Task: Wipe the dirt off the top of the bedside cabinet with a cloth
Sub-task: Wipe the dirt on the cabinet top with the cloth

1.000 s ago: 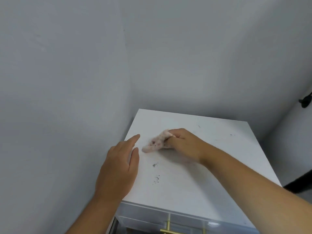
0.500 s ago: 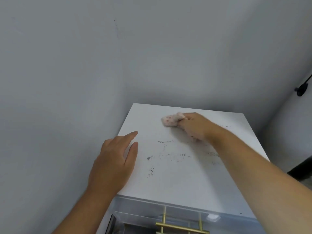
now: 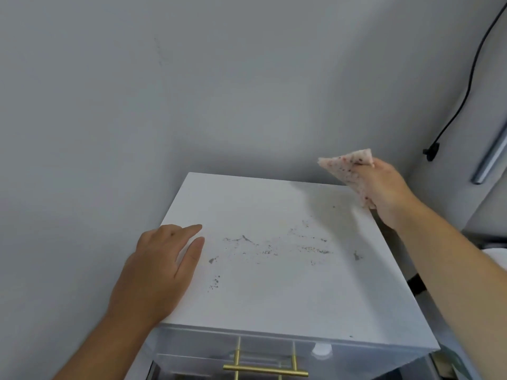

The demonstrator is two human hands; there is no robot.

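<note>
Head view looks down on the white top of the bedside cabinet (image 3: 274,283), set into a corner of grey walls. Left hand (image 3: 156,272) lies flat, palm down, on the near-left part of the top, fingers held loosely together and pointing toward the far right, thumb alongside; it grips nothing. Its forearm runs off the near-left edge of the picture.

Right hand (image 3: 384,187) is raised at the far-right corner of the cabinet, fingers closed around a bunched pink speckled cloth (image 3: 348,167). One pointed end of the cloth sticks out to the left, toward the wall, and a lower fold hangs down by the palm; whether that fold touches the cabinet edge is hard to tell. The right forearm stretches from the near right across the cabinet's right side.

Dirt (image 3: 274,249) lies across the middle of the top as a thin smeared band of dark specks running left to right, with a few separate spots nearer the left hand and one by the right edge.

Half a second ago the right hand pressed the cloth onto the far centre of the top; now hand and cloth are over at the far-right corner and off the middle. The left hand has kept its place. The dirt band looks longer, smeared further right.

Below the top, a clear drawer front carries a brass handle (image 3: 264,371). A black cable (image 3: 466,86) hangs down the right wall.
</note>
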